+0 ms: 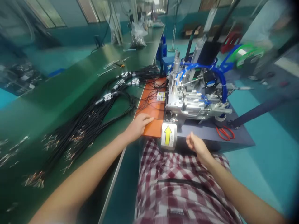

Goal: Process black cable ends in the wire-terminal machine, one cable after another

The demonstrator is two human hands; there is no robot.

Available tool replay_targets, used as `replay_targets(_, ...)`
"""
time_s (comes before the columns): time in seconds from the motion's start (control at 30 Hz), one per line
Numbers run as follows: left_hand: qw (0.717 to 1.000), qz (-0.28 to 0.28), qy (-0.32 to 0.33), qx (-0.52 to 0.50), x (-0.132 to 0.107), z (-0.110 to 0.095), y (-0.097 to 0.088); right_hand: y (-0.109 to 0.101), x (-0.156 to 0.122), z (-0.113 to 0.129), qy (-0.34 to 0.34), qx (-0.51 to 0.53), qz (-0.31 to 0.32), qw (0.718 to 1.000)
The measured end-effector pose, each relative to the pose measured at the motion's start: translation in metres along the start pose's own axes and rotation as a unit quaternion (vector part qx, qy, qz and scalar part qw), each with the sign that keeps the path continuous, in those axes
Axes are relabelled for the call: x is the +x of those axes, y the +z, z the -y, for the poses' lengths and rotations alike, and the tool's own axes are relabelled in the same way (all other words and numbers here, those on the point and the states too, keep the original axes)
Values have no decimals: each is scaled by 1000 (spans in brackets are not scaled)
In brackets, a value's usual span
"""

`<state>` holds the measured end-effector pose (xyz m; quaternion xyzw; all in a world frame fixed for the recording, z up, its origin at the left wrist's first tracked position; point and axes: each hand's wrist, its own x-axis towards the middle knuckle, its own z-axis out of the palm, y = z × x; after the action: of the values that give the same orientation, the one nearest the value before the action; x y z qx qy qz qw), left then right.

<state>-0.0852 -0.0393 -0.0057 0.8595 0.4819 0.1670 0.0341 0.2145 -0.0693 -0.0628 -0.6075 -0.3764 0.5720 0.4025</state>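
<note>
Checked garment (179,199) before a metal machine (193,104).
Left hand (137,127) pinches a black cable (159,119) over the orange surface (153,129); right hand (196,144), fingers curled together, is near the arrow-labelled cylinder (168,135).

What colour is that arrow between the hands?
Yellow; the arrow shows best in the head view.
</note>
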Motion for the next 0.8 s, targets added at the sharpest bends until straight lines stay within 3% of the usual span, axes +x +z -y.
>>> replay_targets(0.13,1000,-11,12,7,7,4,-6,-8,-15,-19,15,-22,12,1000)
replay_targets(0.33,1000,-13,-15,12,46,24,-4,-3,-17,-36,40,-54,48,997)
replay_targets(0.5,999,-12,-28,25,54,25,-2,2,-20,-46,52,-78,78,993)
replay_targets(0.67,996,-9,-46,72,40,7,2,9,-30,-58,56,-104,134,984)
replay_targets(0.8,988,-3,-93,125,-5,4,-11,3,-35,-61,64,-137,203,967)
